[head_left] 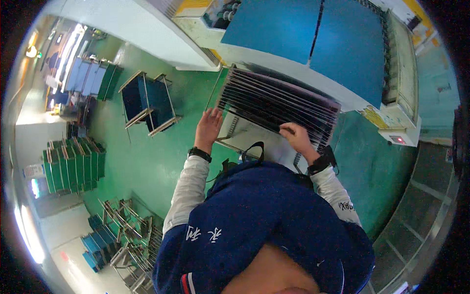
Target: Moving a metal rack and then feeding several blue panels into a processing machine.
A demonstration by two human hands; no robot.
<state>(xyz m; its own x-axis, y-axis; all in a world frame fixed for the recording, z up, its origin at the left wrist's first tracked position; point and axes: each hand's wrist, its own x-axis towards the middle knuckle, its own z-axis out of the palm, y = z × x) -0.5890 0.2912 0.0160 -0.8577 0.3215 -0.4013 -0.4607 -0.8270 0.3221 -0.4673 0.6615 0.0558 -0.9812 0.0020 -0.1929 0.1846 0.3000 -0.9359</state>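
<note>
In front of me stands a slotted rack (234, 128) with several thin dark panels (279, 100) upright in a close row, their long edges facing up. My left hand (209, 126) is at the left end of the nearest panel, its fingers stretched out and slightly apart. Over the near side of the row, right of the middle, is my right hand (296, 138), its fingers bent and drawn together. Whatever lies between those fingers is too small to make out. Dark bands circle both wrists.
Beyond the rack, a machine bed carries two large blue panels (274, 27), with a control box (399, 137) at its right. A rack cart with dark blue panels (149, 103) stands left on the green floor (142, 161). Green stacked racks (73, 164) and empty metal racks (129, 225) stand further left.
</note>
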